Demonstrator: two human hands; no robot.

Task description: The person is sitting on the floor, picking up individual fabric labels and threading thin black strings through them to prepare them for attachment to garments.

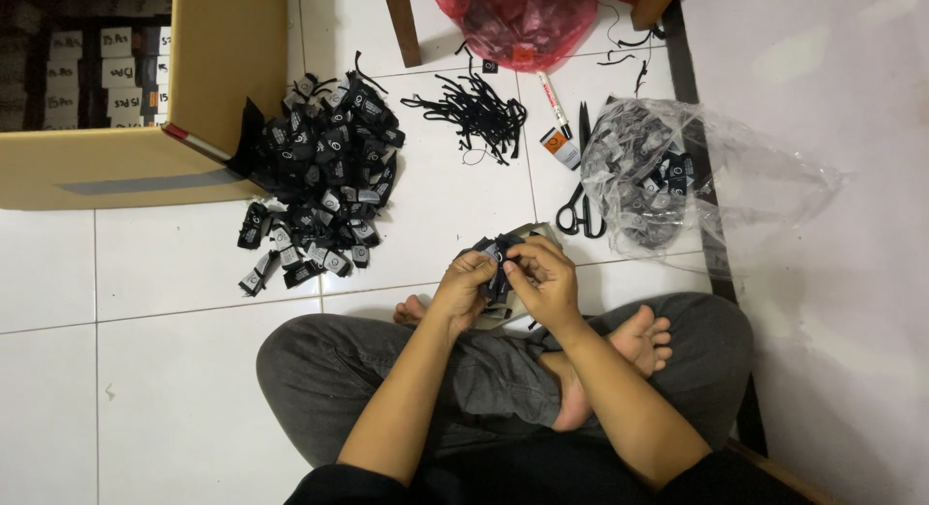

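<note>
Black tags (pixel 497 265) pinched between left hand (pixel 463 287), right hand (pixel 544 281) above lap.

White tiled floor (pixel 174 370) bears black tags (pixel 324 181), scissors (pixel 581 200).

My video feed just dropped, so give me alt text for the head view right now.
Seen from above, a person sitting cross-legged on a white tiled floor holds a small bundle of black tags between the left hand and right hand. A large pile of black tags lies by a cardboard box; loose black strings, scissors and a clear plastic bag lie ahead.
</note>
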